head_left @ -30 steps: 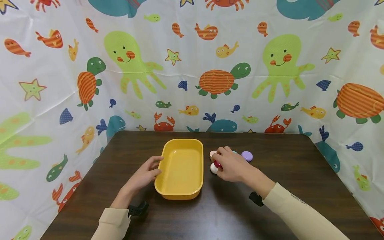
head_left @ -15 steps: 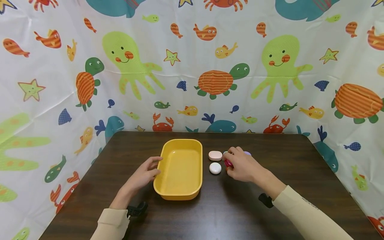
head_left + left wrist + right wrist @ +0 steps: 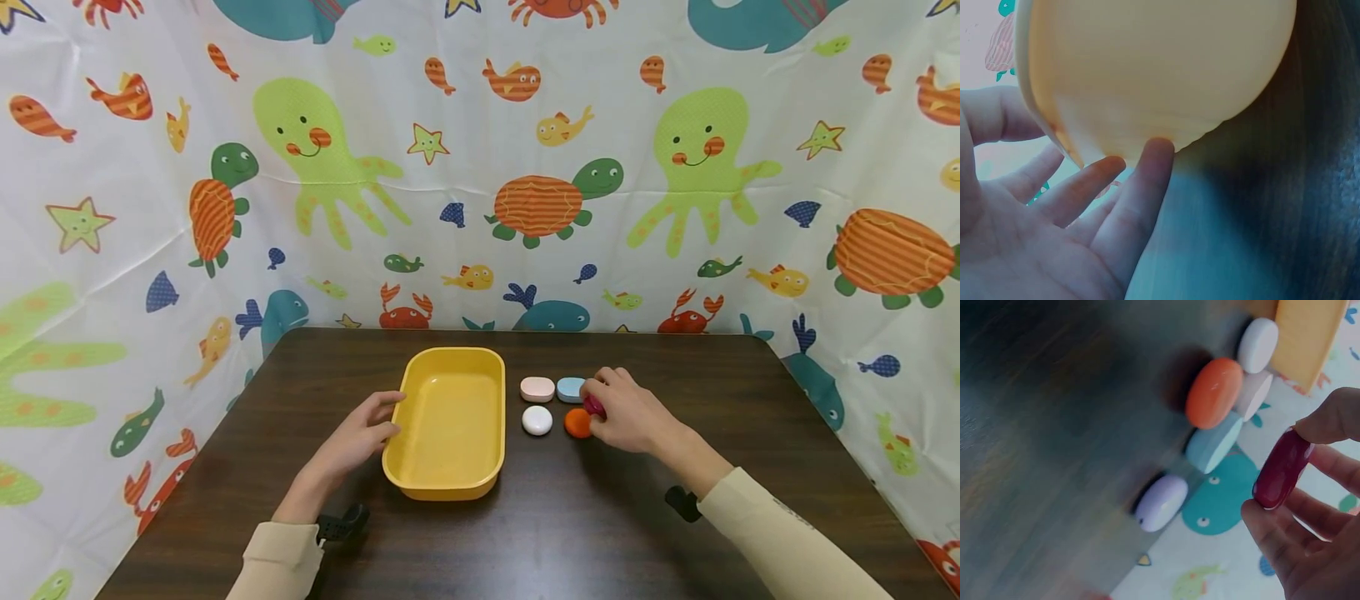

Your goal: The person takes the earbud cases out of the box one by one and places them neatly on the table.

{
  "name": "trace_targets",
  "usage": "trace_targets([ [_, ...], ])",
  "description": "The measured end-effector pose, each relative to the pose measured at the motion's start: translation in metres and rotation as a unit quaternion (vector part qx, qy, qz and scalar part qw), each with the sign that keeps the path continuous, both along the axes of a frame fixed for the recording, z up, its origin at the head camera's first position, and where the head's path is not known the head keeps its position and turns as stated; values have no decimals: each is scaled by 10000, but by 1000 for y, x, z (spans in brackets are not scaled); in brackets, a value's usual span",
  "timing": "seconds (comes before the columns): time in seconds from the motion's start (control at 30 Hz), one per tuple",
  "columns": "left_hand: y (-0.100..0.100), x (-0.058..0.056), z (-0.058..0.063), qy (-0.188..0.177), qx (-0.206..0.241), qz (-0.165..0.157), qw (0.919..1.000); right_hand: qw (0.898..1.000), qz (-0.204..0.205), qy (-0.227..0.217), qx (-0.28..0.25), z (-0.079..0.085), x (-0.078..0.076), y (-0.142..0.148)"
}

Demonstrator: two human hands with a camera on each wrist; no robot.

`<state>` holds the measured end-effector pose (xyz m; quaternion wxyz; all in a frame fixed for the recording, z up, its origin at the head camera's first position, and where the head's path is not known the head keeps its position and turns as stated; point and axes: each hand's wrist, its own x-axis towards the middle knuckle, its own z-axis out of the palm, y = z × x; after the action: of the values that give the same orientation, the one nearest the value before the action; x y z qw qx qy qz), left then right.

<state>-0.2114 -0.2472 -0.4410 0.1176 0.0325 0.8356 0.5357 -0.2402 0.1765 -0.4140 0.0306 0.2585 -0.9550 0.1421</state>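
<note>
Above the table, my right hand [image 3: 630,412] pinches a dark red, glossy oval bar of soap [image 3: 1283,469] between thumb and fingertips. An orange round soap [image 3: 577,423] lies just left of that hand, with a light blue soap [image 3: 571,389] behind it. Further left are a white soap [image 3: 537,420] and a pale pink one [image 3: 537,388]. The purple soap [image 3: 1162,502] shows in the right wrist view but is hidden by the hand in the head view. My left hand [image 3: 367,429] rests its fingertips against the outer left side of a yellow tray [image 3: 492,467].
The tray stands on a dark wooden table [image 3: 510,550], left of the soaps. A curtain [image 3: 465,242] printed with sea animals hangs along the table's back and sides. A black strap [image 3: 345,523] circles the left wrist, another [image 3: 682,502] the right.
My right hand has moved to the right with the dark red soap, uncovering the pink, white, blue and orange soaps and covering the purple one. The left hand stays at the tray.
</note>
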Motion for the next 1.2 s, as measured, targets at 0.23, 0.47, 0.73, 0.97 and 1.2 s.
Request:
trace_targets([
  [0.23,-1,1,0,-34,-14,8,10000,9992,-284,-267,134,-7,-4,8],
  [0.47,-1,1,-1,-28,46,-39,10000,9984,-326,-351,296,-16,-8,19],
  [0.73,-1,1,1,-7,41,-35,10000,9981,-320,-391,356,-25,-10,27],
  [0.97,-1,1,1,-12,68,-49,10000,9973,-337,-479,438,-33,-11,30],
  [1.2,-1,1,1,-24,91,-65,9999,9970,-344,-508,479,-37,-11,31],
])
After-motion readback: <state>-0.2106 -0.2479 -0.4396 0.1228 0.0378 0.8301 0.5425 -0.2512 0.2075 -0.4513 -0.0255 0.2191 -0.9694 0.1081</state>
